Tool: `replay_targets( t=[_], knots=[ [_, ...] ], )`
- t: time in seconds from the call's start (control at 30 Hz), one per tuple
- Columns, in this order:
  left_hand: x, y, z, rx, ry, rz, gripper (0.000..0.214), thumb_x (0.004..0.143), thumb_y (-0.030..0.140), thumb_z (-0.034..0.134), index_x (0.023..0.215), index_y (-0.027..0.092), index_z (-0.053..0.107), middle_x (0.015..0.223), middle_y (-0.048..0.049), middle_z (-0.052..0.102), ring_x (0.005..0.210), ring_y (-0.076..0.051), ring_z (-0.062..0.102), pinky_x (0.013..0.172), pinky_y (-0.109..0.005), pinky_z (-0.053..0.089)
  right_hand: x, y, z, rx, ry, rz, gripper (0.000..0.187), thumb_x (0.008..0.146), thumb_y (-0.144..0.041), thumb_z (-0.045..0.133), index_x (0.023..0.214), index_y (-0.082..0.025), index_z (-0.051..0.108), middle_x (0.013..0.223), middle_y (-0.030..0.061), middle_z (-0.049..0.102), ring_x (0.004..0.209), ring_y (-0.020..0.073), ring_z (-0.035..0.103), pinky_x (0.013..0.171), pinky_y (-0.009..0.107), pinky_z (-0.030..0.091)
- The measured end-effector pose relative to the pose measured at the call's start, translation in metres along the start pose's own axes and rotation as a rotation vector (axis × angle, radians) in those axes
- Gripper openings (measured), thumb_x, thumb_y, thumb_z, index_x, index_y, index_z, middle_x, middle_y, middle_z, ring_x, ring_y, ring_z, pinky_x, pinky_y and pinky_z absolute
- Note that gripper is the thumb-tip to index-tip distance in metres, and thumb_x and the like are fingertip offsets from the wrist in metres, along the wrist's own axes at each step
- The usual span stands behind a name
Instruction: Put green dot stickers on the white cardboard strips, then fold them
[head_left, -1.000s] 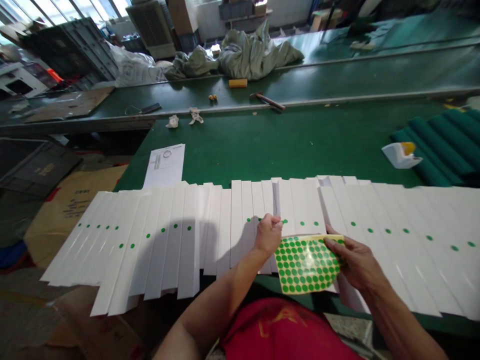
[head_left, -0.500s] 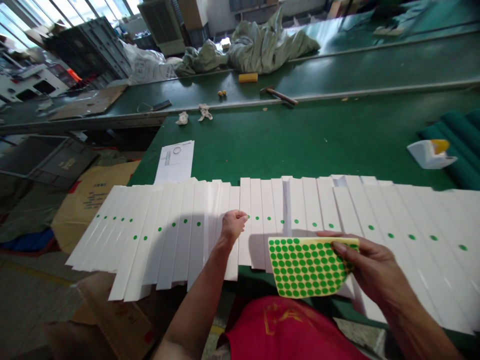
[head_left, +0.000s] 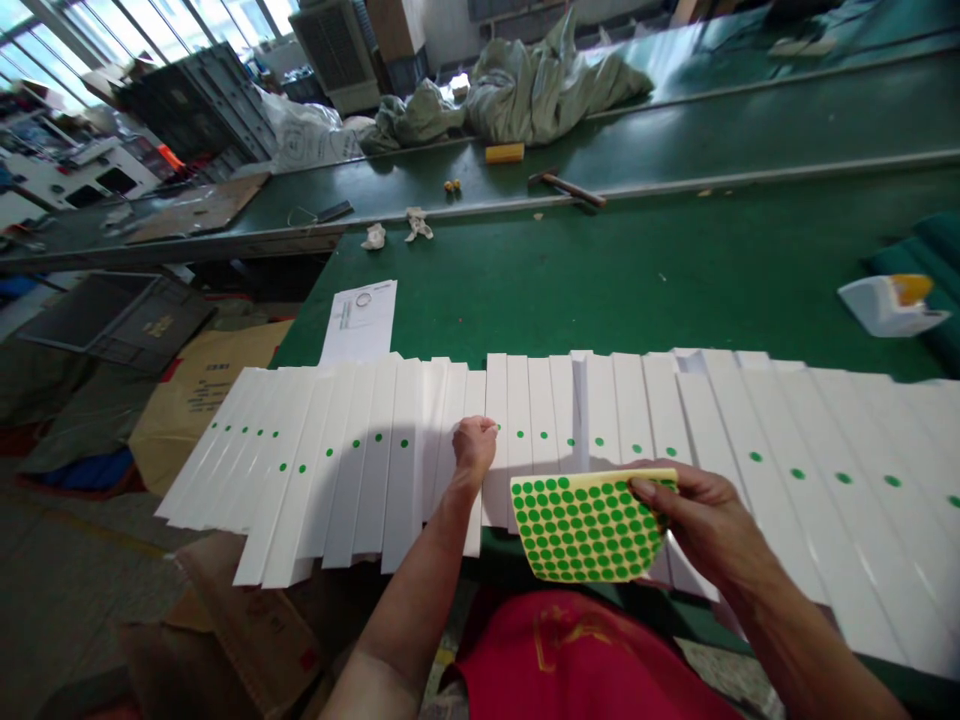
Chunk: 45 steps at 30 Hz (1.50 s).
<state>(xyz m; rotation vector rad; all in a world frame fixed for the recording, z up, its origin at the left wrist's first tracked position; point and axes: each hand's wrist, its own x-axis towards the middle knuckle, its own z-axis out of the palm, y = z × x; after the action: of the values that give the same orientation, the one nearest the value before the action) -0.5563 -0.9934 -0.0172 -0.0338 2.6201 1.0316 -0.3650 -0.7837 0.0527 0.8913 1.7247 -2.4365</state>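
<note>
My left hand rests on a row of folded white paper strips, its fingers closed, with its fingertips next to a line of small green dot stickers. Nothing shows in its fingers, though a small sticker there could be hidden. My right hand pinches the upper right corner of a yellow-backed sheet of green dot stickers, holding it just above the strips. The sheet's lower edge curves and several dots are missing along its upper edge.
A printed paper sheet lies on the green workbench behind the strips. A white dispenser stands at right. A hammer and a yellow block lie on a raised green bench beyond. Cardboard covers the floor at lower left.
My left hand has moved left along the row of strips. The sticker sheet and my right hand have shifted left too. The whole scene has slid right in view as my head turned left.
</note>
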Motion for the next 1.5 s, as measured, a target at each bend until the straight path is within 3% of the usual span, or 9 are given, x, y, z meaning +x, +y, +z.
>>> replay_targets(
  t=[0.3,0.4,0.47,0.6,0.83,1.0,1.1,1.23,1.5],
  knots=[
    [-0.017,0.016,-0.009,0.21,0.208,0.059,0.035,0.076,0.018,0.071,0.108,0.015,0.058,0.114,-0.0121,0.059,0.098,-0.022,0.062,0.082,-0.031,0.047,0.006,-0.002,0.005,-0.029,-0.034,-0.03,0.021,0.073,-0.035,0.08,0.087,-0.02,0.078,0.072,0.0052,0.071,0.059,0.017,0.061,0.05,0.026,0.044],
    [-0.028,0.023,-0.028,0.172,0.069,0.168,0.007,0.083,0.021,0.064,0.084,0.016,0.067,0.094,-0.0081,0.064,0.087,-0.019,0.063,0.081,-0.029,0.047,0.008,-0.003,0.007,-0.089,-0.029,-0.055,0.022,0.072,-0.037,0.079,0.086,-0.019,0.078,0.072,0.0048,0.07,0.059,0.0165,0.06,0.049,0.026,0.043],
    [-0.041,0.029,-0.042,0.023,-0.139,0.335,0.017,0.086,0.025,0.06,0.077,0.017,0.071,0.085,-0.0063,0.065,0.085,-0.017,0.064,0.082,-0.028,0.048,0.009,-0.003,0.009,-0.123,-0.037,-0.065,0.024,0.072,-0.038,0.079,0.088,-0.019,0.078,0.072,0.0047,0.07,0.06,0.0166,0.059,0.05,0.026,0.043],
    [-0.069,0.036,-0.061,-0.186,-0.455,0.536,0.027,0.076,0.031,0.072,0.1,0.019,0.074,0.099,-0.0067,0.071,0.093,-0.019,0.065,0.086,-0.03,0.049,0.013,-0.004,0.016,-0.167,-0.034,-0.083,0.024,0.072,-0.04,0.079,0.085,-0.019,0.078,0.071,0.0038,0.069,0.061,0.0167,0.059,0.052,0.026,0.044],
    [-0.08,0.025,-0.058,-0.29,-0.448,0.317,0.034,0.073,0.018,0.068,0.107,0.017,0.072,0.088,-0.0051,0.074,0.077,-0.018,0.067,0.073,-0.028,0.054,0.022,0.0,0.021,-0.228,-0.002,-0.053,0.037,0.073,-0.045,0.076,0.099,-0.018,0.074,0.085,0.0078,0.075,0.073,0.0236,0.066,0.064,0.033,0.051],
    [-0.082,0.028,-0.07,-0.164,-0.463,0.404,0.047,0.071,0.016,0.067,0.118,0.017,0.067,0.083,-0.0039,0.072,0.071,-0.016,0.065,0.073,-0.027,0.053,0.019,-0.016,0.032,-0.783,0.112,-0.534,0.071,0.072,-0.049,0.075,0.136,-0.027,0.053,0.14,0.0105,0.054,0.124,0.035,0.05,0.098,0.048,0.039],
    [-0.082,0.034,-0.073,-0.152,-0.478,0.472,0.051,0.072,0.015,0.064,0.123,0.017,0.063,0.083,-0.004,0.071,0.072,-0.016,0.064,0.072,-0.027,0.053,0.013,-0.025,0.049,-1.076,0.032,-0.769,0.046,0.075,-0.049,0.073,0.115,-0.028,0.067,0.115,0.009,0.07,0.115,0.035,0.056,0.101,0.053,0.026],
    [-0.082,0.038,-0.075,-0.153,-0.443,0.497,0.05,0.073,0.015,0.066,0.123,0.019,0.063,0.079,-0.0024,0.07,0.07,-0.016,0.064,0.07,-0.027,0.051,0.012,-0.025,0.069,-1.228,-0.036,-0.768,0.012,0.084,-0.037,0.066,0.086,-0.027,0.071,0.084,0.003,0.075,0.087,0.0253,0.065,0.089,0.046,0.026],
    [-0.078,0.03,-0.076,-0.138,-0.39,0.429,0.04,0.071,0.013,0.07,0.111,0.017,0.067,0.075,-0.0012,0.07,0.069,-0.015,0.064,0.068,-0.027,0.051,0.025,-0.021,0.077,-1.207,-0.182,-0.673,0.017,0.088,-0.026,0.061,0.074,-0.025,0.07,0.071,-0.001,0.071,0.074,0.0188,0.06,0.075,0.035,0.027]
  ],
)
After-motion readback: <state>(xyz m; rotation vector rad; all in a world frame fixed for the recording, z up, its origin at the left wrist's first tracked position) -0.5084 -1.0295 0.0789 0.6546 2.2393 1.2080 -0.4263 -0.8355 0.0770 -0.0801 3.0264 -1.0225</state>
